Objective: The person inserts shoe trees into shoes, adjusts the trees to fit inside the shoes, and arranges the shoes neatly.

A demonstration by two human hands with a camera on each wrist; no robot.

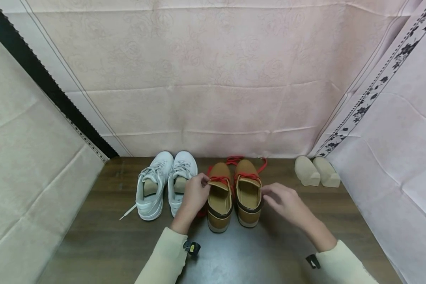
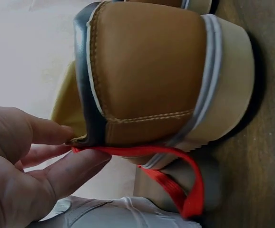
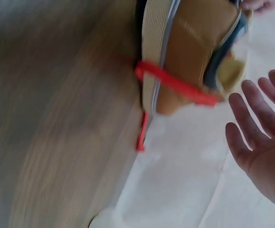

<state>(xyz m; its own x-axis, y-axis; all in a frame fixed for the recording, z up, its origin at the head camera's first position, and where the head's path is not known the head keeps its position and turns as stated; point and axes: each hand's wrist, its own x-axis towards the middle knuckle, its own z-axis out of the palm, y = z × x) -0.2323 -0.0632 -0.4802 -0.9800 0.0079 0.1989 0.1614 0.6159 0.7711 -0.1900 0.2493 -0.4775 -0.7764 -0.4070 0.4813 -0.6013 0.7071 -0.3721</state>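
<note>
In the head view, two brown shoes with red laces (image 1: 249,176) stand side by side on the wood-grain table (image 1: 106,248), toes toward the cloth backdrop (image 1: 213,71). The left hand (image 1: 196,193) is at the collar of the left brown shoe (image 1: 219,221); the right hand (image 1: 282,199) is beside the opening of the right brown shoe (image 1: 248,216). White sneakers (image 1: 159,191) stand to the left, beige inserts (image 1: 307,172) to the right.

In the left wrist view, thumb and fingers pinch a corner of the collar where a lace crosses. The lace loops down toward a sneaker, so it could snag there or get trapped under the sole; so small a pinch could slip.

In the right wrist view, the fingers are spread loosely, holding nothing, just apart from the collar. A lace hangs down the shoe's side; careless fingers might hook it and drag the shoe askew.
</note>
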